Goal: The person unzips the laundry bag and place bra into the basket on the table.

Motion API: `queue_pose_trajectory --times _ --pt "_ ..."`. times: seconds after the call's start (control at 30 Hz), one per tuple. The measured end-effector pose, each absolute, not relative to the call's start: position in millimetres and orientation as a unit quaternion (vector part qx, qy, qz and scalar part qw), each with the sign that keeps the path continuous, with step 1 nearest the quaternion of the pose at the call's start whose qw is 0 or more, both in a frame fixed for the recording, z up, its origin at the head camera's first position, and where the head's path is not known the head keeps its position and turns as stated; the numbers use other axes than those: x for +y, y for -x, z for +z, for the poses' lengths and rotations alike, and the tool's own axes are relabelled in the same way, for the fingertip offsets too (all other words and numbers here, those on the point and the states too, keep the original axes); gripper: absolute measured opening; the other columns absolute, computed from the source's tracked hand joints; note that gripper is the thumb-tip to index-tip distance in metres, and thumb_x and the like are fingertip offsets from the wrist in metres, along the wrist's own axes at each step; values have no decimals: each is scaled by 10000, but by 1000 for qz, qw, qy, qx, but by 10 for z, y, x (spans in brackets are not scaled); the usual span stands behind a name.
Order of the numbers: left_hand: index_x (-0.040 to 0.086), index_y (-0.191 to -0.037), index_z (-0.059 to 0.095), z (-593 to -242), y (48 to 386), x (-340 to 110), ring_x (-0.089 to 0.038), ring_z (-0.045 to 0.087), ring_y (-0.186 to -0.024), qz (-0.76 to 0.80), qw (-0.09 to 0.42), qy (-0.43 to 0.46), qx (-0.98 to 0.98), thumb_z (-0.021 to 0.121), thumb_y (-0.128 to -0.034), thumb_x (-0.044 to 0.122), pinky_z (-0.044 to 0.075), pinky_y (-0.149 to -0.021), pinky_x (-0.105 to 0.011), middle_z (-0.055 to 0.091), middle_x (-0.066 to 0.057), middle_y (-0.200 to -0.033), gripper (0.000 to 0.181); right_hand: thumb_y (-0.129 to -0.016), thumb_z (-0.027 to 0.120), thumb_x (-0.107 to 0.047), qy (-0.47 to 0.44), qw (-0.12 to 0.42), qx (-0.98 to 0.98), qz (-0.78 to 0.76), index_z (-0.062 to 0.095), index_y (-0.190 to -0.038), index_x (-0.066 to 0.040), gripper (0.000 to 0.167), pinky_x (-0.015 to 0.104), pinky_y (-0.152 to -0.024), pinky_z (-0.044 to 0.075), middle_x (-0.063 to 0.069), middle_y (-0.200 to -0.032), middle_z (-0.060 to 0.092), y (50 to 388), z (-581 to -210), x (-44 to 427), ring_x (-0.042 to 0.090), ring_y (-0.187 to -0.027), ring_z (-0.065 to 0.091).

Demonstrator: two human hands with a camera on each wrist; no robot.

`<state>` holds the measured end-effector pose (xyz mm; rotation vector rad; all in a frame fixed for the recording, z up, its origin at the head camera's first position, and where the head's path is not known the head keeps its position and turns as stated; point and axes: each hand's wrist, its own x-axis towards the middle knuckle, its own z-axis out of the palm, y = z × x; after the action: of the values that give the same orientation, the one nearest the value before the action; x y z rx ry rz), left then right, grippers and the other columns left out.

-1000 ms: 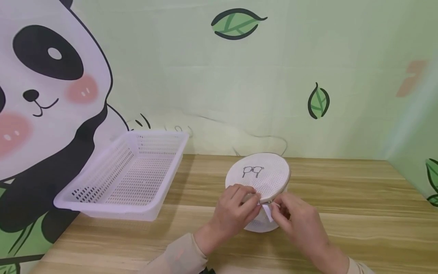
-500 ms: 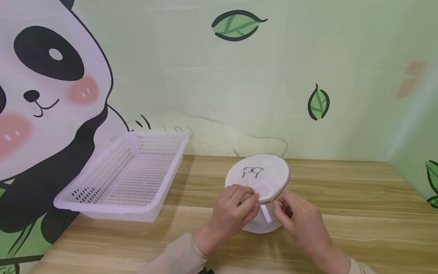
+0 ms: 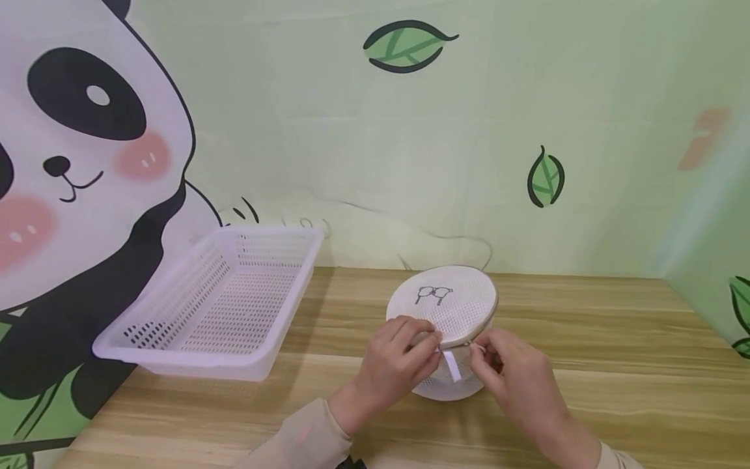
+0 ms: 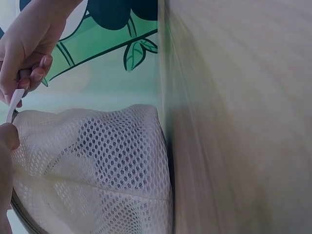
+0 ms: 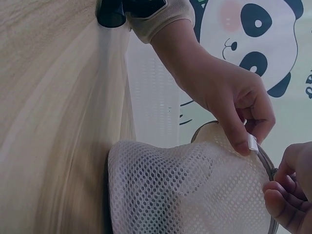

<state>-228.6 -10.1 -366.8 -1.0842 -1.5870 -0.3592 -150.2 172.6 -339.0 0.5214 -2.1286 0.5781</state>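
A white mesh laundry bag [image 3: 442, 305] stands upright on the table, its round lid printed with a small glasses-like drawing. My left hand [image 3: 398, 355] pinches the lid's zipped rim at the front, beside a short white tab [image 3: 452, 366]. Just right of that tab, my right hand [image 3: 518, 378] pinches the small pale zipper pull [image 3: 477, 347]. Seen from the right wrist, the zipper slider [image 5: 274, 171] sits on the rim at my right fingertips. Sagging mesh of the bag's side [image 4: 112, 161] fills the left wrist view.
A white plastic basket [image 3: 260, 361] with slotted walls stands on the wooden table [image 3: 615, 365] to the left. Behind is a pale green backdrop [image 3: 328, 130] with a panda and leaves. A dark object [image 5: 111, 13] shows by the left sleeve.
My right hand has shifted slightly right along the rim with the zipper pull, and the space between the hands is wider. The white tab hangs farther left. My left hand has barely moved.
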Motion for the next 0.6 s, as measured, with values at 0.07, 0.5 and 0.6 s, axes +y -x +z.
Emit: queue_pose_trajectory --times 0.07,0.5,0.6 --pt "111 -859 700 -3669 2297 -107 -143 640 -785 -153 560 463 -670 717 -741 161 556 -737 -241 657 -10 -899 129 -708 687 42 -207 423 -851 232 579 -721 -106 184 67 -506 411 -74 -634 533 1505 -3386 1728 -52 -593 468" --pt "106 -884 713 -3677 2322 -131 -141 647 -792 -158 562 473 -660 733 -740 159 561 -763 -245 668 -12 -902 155 -724 673 52 -205 426 -849 235 573 -722 -103 184 63 -509 400 -71 -638 529 1519 -3376 1727 -44 -598 462" --pt "106 -881 716 -3673 2323 -132 -140 648 -789 -158 564 474 -657 731 -742 159 562 -762 -243 670 -12 -898 150 -727 675 63 -196 425 -851 239 576 -727 -96 187 62 -502 389 -67 -634 527 1521 -3367 1728 -43 -591 455"
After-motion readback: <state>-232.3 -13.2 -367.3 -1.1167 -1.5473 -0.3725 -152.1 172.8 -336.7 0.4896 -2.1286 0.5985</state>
